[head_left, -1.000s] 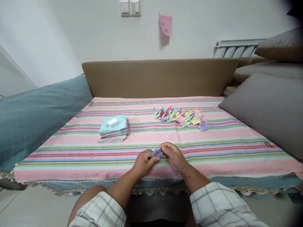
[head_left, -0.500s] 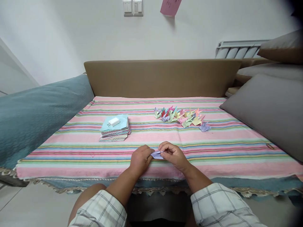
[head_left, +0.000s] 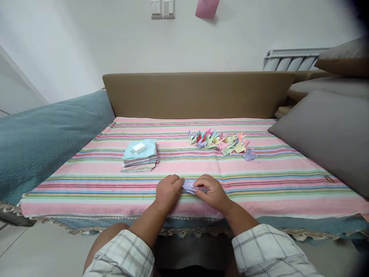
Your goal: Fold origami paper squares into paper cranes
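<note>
A partly folded sheet of lavender origami paper (head_left: 189, 186) is held between my two hands, just above the striped cloth. My left hand (head_left: 169, 193) pinches its left end, the thumb and curled fingers closed on it. At the right end, my right hand (head_left: 211, 192) grips the paper between thumb and fingertips. Beyond the hands lies a cluster of folded paper cranes (head_left: 219, 142) in several colours. To the left stands a stack of square origami paper (head_left: 141, 159), with a white charger plug (head_left: 138, 148) lying on top.
The striped cloth (head_left: 86, 184) covers the sofa seat. A brown backrest (head_left: 196, 96) runs along the back. A grey cushion (head_left: 331, 134) is on the right, a blue-covered armrest (head_left: 52, 134) on the left. A small brown object (head_left: 329, 179) lies near the cushion.
The lavender paper has turned so that more of its flat face shows. My left hand has shifted slightly left, while my right hand stays at the paper's right end.
</note>
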A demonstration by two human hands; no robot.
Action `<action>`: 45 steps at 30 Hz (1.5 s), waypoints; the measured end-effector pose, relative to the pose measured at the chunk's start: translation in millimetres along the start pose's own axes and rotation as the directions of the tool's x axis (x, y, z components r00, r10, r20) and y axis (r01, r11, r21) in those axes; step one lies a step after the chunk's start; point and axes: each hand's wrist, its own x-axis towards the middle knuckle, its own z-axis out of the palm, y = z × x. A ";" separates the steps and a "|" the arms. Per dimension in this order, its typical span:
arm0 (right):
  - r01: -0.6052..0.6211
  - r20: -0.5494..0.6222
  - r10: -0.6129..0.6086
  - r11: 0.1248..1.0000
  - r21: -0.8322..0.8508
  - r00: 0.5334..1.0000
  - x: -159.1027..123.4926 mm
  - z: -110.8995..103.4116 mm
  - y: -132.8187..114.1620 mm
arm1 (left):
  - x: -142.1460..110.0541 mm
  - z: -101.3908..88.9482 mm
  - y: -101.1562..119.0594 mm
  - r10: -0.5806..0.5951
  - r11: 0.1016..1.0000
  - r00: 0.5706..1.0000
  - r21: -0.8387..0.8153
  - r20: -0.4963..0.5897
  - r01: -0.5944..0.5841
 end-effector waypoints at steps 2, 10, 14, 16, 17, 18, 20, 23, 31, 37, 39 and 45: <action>0.008 -0.005 -0.008 1.000 -0.004 1.000 -1.1 0.6 0.5 | -0.2 0.4 -0.5 -0.012 1.000 1.000 -0.018 0.002 0.012; -0.280 -0.099 0.363 0.841 0.463 0.926 -3.6 8.2 4.5 | 3.6 -1.7 10.9 -0.198 0.741 0.944 -0.591 0.263 0.320; -0.408 0.083 0.467 0.656 0.635 0.880 -4.4 15.9 11.0 | 2.1 1.0 17.9 -0.210 0.316 0.841 -0.780 0.499 0.541; -0.437 0.178 0.438 0.613 0.658 0.881 -4.7 19.5 10.8 | 1.5 2.2 19.2 -0.218 0.237 0.825 -0.792 0.521 0.563; -0.444 0.205 0.425 0.602 0.664 0.882 -4.8 21.0 9.9 | 1.5 2.4 19.6 -0.224 0.229 0.828 -0.799 0.514 0.557; -0.452 0.219 0.422 0.597 0.663 0.880 -4.7 22.4 8.8 | 1.8 2.5 20.0 -0.224 0.234 0.835 -0.804 0.503 0.547; -0.472 0.218 0.448 0.601 0.645 0.867 -3.9 24.2 7.0 | 2.9 2.2 21.0 -0.211 0.265 0.849 -0.808 0.484 0.527; -0.480 0.149 0.507 0.621 0.620 0.849 -1.7 24.8 7.3 | 4.8 2.4 22.7 -0.260 0.276 0.844 -0.801 0.470 0.531; -0.453 -0.120 0.561 0.761 0.464 0.819 -0.8 26.7 10.0 | 6.6 5.6 27.9 -0.504 0.066 0.788 -0.894 0.353 0.442; -0.296 -0.118 0.363 0.876 0.380 0.924 -4.3 28.2 3.4 | 6.4 8.7 32.0 -0.481 -0.187 0.766 -0.904 0.426 0.385; -0.242 -0.094 0.300 0.886 0.395 0.949 -4.8 25.8 2.3 | 7.7 6.5 32.7 -0.466 -0.227 0.775 -0.904 0.427 0.362; -0.220 -0.112 0.287 0.888 0.404 0.951 -4.5 26.8 5.0 | 8.1 2.8 32.1 -0.451 -0.241 0.787 -0.906 0.421 0.347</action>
